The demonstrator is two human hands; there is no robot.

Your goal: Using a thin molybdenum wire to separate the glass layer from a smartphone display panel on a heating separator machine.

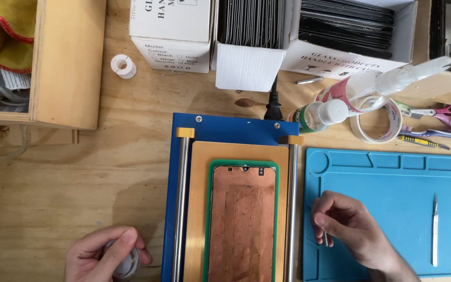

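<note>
Item 1. Wooden box (68, 62), far left on the wooden bench (53, 177), holding yellow cloth (1, 31).

Item 2. Small white spool (123, 66), lying beside the box.

Item 3. Left hand (103, 256), lower left, fingers wrapped closed round a small round reel (126, 263), silvery-white; what it carries cannot be made out.

Item 4. White cartons (176, 31), top centre and right, two of them open with dark flat panels stacked on edge.

Item 5. Blue machine (236, 128) with two steel guide rods (181, 209), a tan pad, and a green frame (242, 165) around a copper-backed phone screen (244, 224). The screen lies flat in the centre, between the two hands; its long axis runs away from the person, notch end toward the far cartons, the near end cut off by the picture's lower edge.

Item 6. Right hand (348, 224), over the left edge of the blue silicone mat (392, 209), fingertips pinched narrowly on a thin metal piece (325, 239), possibly a pin or wire end; which cannot be told.

Item 7. Scalpel (435, 230), on the mat's right side, pointing away.

Item 8. Bottles (322, 114), tape roll (377, 125), scissors (444, 110), upper right.

Handling note, as a judgement: both hands would do best level with the screen's face and square to its long axis, the reel hand gripping firmly.
</note>
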